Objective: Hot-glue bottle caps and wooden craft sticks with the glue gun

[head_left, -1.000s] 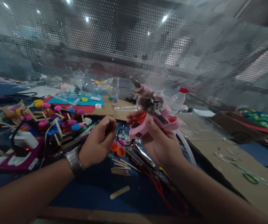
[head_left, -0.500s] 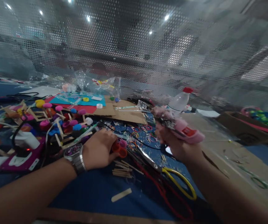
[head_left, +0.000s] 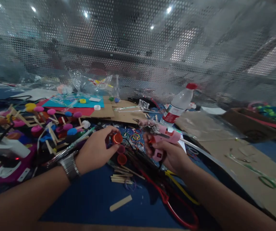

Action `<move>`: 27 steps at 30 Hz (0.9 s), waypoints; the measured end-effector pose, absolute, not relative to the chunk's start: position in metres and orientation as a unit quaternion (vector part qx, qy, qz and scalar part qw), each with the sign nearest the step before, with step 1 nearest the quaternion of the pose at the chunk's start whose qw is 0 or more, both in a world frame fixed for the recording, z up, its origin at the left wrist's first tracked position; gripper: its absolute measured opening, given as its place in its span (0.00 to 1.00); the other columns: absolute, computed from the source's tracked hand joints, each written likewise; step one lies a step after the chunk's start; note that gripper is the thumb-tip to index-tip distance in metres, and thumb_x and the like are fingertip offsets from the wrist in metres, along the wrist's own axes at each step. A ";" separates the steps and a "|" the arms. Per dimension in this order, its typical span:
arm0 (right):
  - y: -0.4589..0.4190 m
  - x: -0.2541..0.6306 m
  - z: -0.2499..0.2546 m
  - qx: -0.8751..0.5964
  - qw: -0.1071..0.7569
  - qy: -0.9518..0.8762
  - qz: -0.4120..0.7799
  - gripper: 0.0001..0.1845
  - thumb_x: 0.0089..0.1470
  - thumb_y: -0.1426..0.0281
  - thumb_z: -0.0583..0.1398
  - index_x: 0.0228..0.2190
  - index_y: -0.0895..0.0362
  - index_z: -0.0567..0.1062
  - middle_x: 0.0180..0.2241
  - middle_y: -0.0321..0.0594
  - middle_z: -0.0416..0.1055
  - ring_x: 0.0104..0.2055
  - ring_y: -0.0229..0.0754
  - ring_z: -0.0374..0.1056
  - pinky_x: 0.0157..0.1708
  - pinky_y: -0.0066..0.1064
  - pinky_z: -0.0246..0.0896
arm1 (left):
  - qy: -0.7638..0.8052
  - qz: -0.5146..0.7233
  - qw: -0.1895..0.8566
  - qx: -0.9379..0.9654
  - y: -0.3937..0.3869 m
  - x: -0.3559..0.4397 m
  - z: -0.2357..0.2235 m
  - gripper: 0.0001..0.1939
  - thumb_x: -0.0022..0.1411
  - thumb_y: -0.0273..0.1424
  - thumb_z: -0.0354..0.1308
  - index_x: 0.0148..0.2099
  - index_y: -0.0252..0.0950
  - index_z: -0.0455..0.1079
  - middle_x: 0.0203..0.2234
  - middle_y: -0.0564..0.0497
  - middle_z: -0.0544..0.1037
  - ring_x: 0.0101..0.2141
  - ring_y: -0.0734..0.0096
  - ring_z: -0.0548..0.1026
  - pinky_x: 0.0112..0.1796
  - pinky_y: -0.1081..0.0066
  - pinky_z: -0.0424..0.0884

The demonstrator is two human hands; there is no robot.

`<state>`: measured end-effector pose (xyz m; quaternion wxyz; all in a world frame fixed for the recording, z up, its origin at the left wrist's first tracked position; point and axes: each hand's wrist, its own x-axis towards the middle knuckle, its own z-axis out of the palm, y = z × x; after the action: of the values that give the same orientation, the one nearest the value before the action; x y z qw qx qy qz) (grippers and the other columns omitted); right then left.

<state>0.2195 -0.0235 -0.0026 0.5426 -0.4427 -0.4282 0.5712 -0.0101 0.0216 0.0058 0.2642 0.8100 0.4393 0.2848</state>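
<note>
My right hand [head_left: 170,154] grips a pink glue gun [head_left: 160,136] by its handle, nozzle pointing left toward my other hand. My left hand [head_left: 96,149], with a metal watch on its wrist, pinches an orange bottle cap [head_left: 117,138] between thumb and fingers, held a little above the blue table top [head_left: 90,195]. Just below it lie another orange cap [head_left: 122,158] and a pink cap [head_left: 121,149]. Wooden sticks [head_left: 121,177] lie in a small heap under my hands.
At the left stand stick-and-cap models [head_left: 53,126] and a purple glue gun [head_left: 5,160] with a black cord. A plastic bottle [head_left: 179,104] with a red cap leans at the back right. Cardboard sheets [head_left: 224,141], red and yellow scissors handles [head_left: 176,205], rubber bands and a perforated screen [head_left: 138,48] surround the work area.
My left hand has lifted an orange cap off the table. My right hand has swung the glue gun down and left, its nozzle now near the cap.
</note>
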 end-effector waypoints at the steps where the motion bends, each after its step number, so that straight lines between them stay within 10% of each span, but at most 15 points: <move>1: -0.023 0.220 -0.003 -0.441 0.540 -0.430 0.573 0.11 0.35 0.68 0.66 0.26 0.54 0.72 0.21 0.33 0.67 0.21 0.38 0.62 0.21 0.32 0.58 | 0.443 0.285 0.269 0.806 0.022 -0.010 0.006 0.13 0.60 0.30 0.61 0.48 0.38 0.72 0.37 0.49 0.81 0.34 0.60 0.76 0.38 0.63 0.69; 17: -0.022 0.218 -0.015 -0.424 0.515 -0.492 0.558 0.28 0.32 0.77 0.62 0.41 0.52 0.72 0.27 0.31 0.66 0.29 0.41 0.61 0.27 0.34 0.59 | 0.414 0.384 0.401 0.722 0.024 -0.004 -0.003 0.14 0.65 0.30 0.58 0.53 0.36 0.70 0.45 0.44 0.83 0.46 0.58 0.80 0.49 0.59 0.75; 27: -0.027 0.215 -0.011 -0.419 0.536 -0.433 0.591 0.17 0.38 0.68 0.66 0.35 0.55 0.75 0.23 0.33 0.66 0.23 0.39 0.60 0.22 0.32 0.55 | 0.428 0.391 0.414 0.702 0.027 -0.004 -0.009 0.19 0.58 0.32 0.62 0.53 0.34 0.73 0.46 0.42 0.81 0.45 0.55 0.80 0.47 0.55 0.75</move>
<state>0.2152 -0.0272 -0.0112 0.5355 -0.4192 -0.4334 0.5913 -0.0038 0.0266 -0.0095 0.4138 0.7021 0.4276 0.3911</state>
